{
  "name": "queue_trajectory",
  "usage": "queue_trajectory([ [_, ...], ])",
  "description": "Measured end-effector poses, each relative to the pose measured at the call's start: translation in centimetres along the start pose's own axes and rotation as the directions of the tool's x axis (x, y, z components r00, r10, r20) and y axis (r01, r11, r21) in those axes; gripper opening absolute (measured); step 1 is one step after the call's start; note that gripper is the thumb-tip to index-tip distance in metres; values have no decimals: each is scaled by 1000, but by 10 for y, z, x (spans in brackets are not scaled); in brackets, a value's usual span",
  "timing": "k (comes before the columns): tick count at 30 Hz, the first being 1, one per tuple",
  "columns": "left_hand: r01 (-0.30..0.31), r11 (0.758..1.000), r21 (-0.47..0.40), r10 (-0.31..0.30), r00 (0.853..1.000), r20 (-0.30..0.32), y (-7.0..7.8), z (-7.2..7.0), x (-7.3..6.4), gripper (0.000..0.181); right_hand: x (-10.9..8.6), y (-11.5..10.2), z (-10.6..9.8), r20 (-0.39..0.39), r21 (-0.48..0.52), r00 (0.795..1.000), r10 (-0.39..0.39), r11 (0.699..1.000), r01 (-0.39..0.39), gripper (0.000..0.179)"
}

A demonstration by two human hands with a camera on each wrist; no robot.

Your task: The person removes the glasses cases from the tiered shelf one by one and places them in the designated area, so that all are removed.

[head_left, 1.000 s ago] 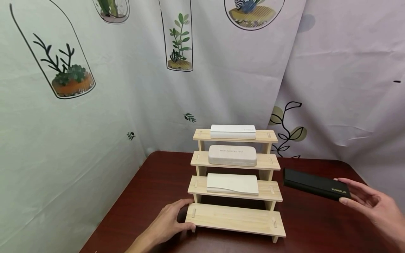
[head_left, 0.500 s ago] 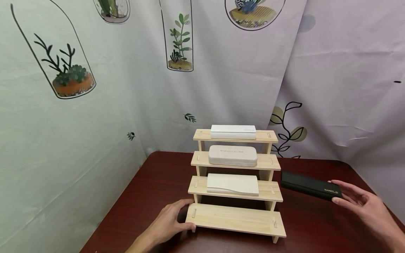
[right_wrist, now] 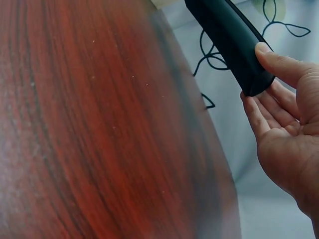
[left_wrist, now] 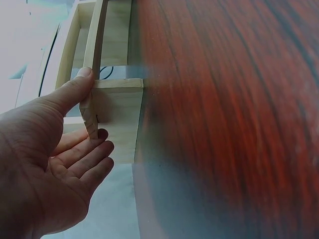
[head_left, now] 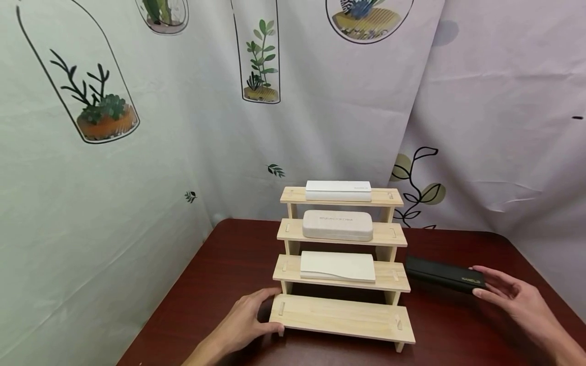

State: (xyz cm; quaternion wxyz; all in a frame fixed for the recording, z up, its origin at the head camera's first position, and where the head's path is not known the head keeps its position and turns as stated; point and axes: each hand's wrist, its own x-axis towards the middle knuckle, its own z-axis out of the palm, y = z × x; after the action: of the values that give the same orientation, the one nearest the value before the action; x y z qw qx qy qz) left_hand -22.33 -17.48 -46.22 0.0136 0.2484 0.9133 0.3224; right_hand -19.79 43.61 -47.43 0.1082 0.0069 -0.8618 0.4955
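Observation:
My right hand [head_left: 515,297] pinches the right end of a long black glasses case [head_left: 444,274], thumb on one side and fingers on the other in the right wrist view. The case lies level with the third step, just right of a wooden tiered display stand [head_left: 341,317]. At the stand's lower left corner, my left hand [head_left: 244,320] grips the end of the bottom shelf, its thumb [left_wrist: 82,77] pressed against the wood. Three pale cases sit on the upper steps: a white case [head_left: 338,191] on top, a beige case [head_left: 338,225] below it, then a white flap case [head_left: 337,266]. The bottom shelf is bare.
The stand stands on a dark red wooden table [head_left: 206,274]. Behind and to the left hangs a pale cloth [head_left: 220,152] printed with plants, close to the table's back edge.
The black glasses case has moved left and slightly down with my right hand, and its tilt has lessened. My left hand and the stand have stayed in place.

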Motion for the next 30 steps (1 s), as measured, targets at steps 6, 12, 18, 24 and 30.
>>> queue_trajectory([
  [6,-2,1000,-2,2,1000,1,0,0,0,81,4,5,4,11,-24,999,53,998,-53,64],
  [12,-13,1000,-8,13,1000,-3,2,0,0,79,7,8,8,18,20,999,44,999,-44,61],
  [18,0,1000,-11,0,1000,5,2,-1,0,79,10,15,10,34,62,998,59,996,-61,57],
  [24,7,1000,-7,-7,1000,6,1,-1,0,80,13,19,12,44,63,997,59,996,-61,60],
  [30,6,1000,-5,-6,1000,4,2,-1,0,80,16,23,13,54,74,997,57,995,-61,58],
])
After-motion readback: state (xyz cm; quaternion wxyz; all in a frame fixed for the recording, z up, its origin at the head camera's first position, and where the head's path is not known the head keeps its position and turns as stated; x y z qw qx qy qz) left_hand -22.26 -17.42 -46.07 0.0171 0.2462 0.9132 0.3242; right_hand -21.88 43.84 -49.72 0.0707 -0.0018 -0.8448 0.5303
